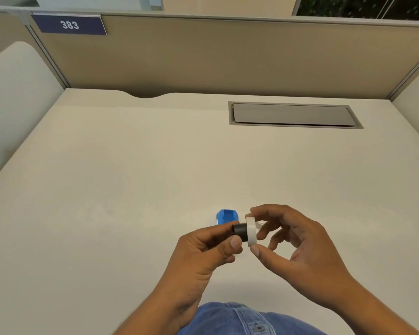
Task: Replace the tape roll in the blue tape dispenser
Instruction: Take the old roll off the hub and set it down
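Tape roll (251, 230): white, narrow, seen nearly edge-on, held upright in the air above the near middle of the tabletop (131, 177). Black hub (240, 231): short dark cylinder, pressed against the roll's left face, or set into it (which of the two cannot be told). Blue tape dispenser (227, 216): small, bright blue plastic, resting on the tabletop just behind the hands, its lower part hidden by them.

Tabletop: pale cream, with a curved notch in its far edge. Grey cable hatch (293, 115): rectangular, lid closed, set flush near the far right corner. Partition (228, 56): beige panels along the far edge and both sides. Number plate (69, 24): dark blue, reading 383, at the partition's top left.

Left hand (203, 252): fingers curled, thumb and forefinger pinching the black hub. Right hand (293, 243): loosely spread, thumb under and forefinger over the rim of the tape roll, other fingers bent clear behind it. Denim garment (240, 320): blue, at the near edge of view.
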Available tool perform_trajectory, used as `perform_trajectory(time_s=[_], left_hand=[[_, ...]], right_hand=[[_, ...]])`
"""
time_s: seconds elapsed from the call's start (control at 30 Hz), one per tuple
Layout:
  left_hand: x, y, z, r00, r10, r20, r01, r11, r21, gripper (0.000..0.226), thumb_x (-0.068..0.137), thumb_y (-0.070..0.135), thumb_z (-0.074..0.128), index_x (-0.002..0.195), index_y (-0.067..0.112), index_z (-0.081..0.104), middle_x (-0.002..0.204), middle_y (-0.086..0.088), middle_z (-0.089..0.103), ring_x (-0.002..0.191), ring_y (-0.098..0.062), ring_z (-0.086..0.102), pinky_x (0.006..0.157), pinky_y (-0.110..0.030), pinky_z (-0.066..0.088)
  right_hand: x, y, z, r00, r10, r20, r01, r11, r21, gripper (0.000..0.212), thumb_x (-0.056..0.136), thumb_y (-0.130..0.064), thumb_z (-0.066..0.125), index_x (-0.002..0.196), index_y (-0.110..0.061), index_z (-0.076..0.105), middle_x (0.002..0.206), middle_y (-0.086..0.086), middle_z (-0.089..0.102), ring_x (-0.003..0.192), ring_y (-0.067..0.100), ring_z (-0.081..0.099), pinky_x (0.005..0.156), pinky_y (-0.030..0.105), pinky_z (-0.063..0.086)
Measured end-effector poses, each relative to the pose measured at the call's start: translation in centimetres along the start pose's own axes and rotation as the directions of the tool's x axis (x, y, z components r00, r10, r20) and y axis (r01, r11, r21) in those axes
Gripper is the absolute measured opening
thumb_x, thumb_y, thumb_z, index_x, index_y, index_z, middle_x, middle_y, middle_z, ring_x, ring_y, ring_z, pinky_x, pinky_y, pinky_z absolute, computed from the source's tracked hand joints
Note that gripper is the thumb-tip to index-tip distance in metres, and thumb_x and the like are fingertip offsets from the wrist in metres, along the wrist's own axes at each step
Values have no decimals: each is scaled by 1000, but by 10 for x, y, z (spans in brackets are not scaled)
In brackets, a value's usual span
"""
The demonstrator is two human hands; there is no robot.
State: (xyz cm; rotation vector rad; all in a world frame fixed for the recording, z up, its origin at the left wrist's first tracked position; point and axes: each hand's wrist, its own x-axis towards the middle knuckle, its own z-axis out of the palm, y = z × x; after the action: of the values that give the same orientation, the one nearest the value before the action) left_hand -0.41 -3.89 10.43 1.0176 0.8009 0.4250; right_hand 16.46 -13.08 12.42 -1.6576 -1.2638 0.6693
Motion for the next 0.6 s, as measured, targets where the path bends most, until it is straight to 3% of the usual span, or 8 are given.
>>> perform_trajectory(time_s=[0.27, 0.37, 0.5, 0.6], left_hand=[[0, -1, -5, 995, 9, -97, -15, 998, -65, 44, 59, 33, 86, 100, 21, 76, 100, -6, 78, 81, -17, 72, 68, -25, 56], [2, -2, -5, 994, 4, -111, -11, 998, -57, 41, 59, 34, 83, 98, 23, 76, 98, -5, 78, 80, -17, 73, 69, -27, 56], [4, -5, -4, 993, -6, -120, 1, 999, -45, 41, 58, 36, 80, 98, 24, 76, 97, -3, 78, 81, -15, 72, 72, -31, 53], [6, -6, -4, 992, -13, -122, 8, 999, -41, 41, 58, 36, 80, 97, 24, 76, 99, -3, 78, 81, -15, 72, 72, -31, 54]], right_hand=[[10, 43, -7, 989, 109, -104, -118, 989, -89, 36, 73, -21, 78, 103, -38, 66, 102, -20, 67, 92, 9, 65, 66, 15, 53], [10, 69, -2, 986, 117, -118, -138, 973, -185, 42, 70, -14, 80, 103, -36, 67, 104, -18, 65, 89, 9, 64, 65, 17, 52], [9, 103, 14, 987, 149, -53, -158, 919, -362, 52, 69, -18, 81, 115, -32, 60, 109, -15, 64, 89, 2, 58, 71, 7, 41], [8, 119, 25, 981, 190, -35, -183, 850, -494, 55, 72, -27, 79, 122, -34, 56, 111, -13, 62, 95, 5, 54, 82, 16, 38]])
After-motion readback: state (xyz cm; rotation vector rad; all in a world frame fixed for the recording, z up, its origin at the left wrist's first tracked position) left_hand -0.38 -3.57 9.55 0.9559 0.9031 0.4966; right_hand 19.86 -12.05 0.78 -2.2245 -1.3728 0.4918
